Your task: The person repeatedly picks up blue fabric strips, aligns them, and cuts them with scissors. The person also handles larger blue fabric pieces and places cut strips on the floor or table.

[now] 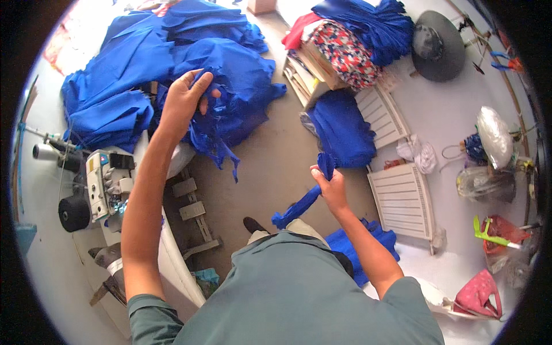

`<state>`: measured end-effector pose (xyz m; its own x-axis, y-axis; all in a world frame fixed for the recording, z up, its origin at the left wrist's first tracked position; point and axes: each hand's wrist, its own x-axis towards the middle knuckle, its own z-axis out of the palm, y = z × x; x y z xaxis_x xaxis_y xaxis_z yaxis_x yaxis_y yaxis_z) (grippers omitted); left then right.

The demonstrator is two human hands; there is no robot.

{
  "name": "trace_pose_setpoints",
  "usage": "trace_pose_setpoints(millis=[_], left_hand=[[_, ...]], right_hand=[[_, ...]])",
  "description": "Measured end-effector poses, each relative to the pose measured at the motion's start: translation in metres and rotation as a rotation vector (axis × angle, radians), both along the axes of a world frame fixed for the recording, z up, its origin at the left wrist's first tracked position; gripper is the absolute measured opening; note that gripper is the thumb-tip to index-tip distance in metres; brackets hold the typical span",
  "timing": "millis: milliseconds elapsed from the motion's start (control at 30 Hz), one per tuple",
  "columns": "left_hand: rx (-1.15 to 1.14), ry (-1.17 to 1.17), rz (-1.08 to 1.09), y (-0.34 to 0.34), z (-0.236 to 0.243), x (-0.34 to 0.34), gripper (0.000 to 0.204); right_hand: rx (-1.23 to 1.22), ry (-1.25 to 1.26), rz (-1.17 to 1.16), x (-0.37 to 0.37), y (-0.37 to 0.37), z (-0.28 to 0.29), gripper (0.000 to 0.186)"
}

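Ahead and to the person's left spreads the largest thing, a crumpled heap of blue cloth point(224, 57). Nearer than the heap, along its left side, runs a white counter point(178, 264). Well to the right of the heap, and nearer, two white slatted panels point(399, 198) stand one beyond the other. Right of the heap, across a gap of bare floor point(253, 167), a folded blue bundle point(345, 129) sits just beside the panels. Farther back on that same side of the heap, a red, white and blue patterned cloth point(348, 54) drapes over a pale wooden stand point(313, 66), with more blue cloth bunched next to it. Beyond these, far right of the heap, is a dark grey wide-brimmed hat point(438, 49).

On the counter, just nearer than the heap, stands a white sewing machine point(107, 178), a black thread cone point(75, 213) beside it. Of the hands, the left hand point(192, 95) is raised at the heap's near edge, fingers curled against ragged blue cloth; whether it grips any, I cannot tell. The right hand point(332, 187), right of the heap and nearer, is closed round a narrow blue strip point(299, 208): one end pokes up above the fist, the rest slants down to the left.
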<state>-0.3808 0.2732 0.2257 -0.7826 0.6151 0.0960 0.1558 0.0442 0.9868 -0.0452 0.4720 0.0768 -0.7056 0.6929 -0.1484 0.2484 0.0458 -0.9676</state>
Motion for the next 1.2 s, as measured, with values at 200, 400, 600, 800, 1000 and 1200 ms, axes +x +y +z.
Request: trace_pose_setpoints(millis=[200, 400, 600, 800, 1000, 1200], left_hand=[[-0.042, -0.173, -0.14, 0.069, -0.011, 0.017, 0.035], [-0.038, -0.098, -0.374, 0.171, -0.001, 0.09, 0.024], [0.062, -0.272, -0.62, 0.299, -0.005, 0.141, 0.014], [0.144, -0.615, -0.686, 0.438, 0.027, 0.209, 0.013], [0.322, -0.629, -0.75, 0.543, 0.053, 0.236, 0.017], [0.523, -0.749, -0.885, 0.666, 0.019, 0.211, 0.018]], right_hand=[[0.034, -0.107, -0.098, 0.056, 0.032, -0.011, 0.024], [-0.07, -0.163, -0.223, 0.101, 0.072, -0.025, 0.021], [-0.129, -0.148, -0.314, 0.153, 0.124, -0.066, 0.021], [-0.13, -0.247, -0.414, 0.204, 0.171, -0.068, 0.022], [-0.111, -0.208, -0.292, 0.206, 0.209, -0.041, 0.024], [0.219, -0.133, 0.068, 0.103, 0.312, -0.038, 0.049]])
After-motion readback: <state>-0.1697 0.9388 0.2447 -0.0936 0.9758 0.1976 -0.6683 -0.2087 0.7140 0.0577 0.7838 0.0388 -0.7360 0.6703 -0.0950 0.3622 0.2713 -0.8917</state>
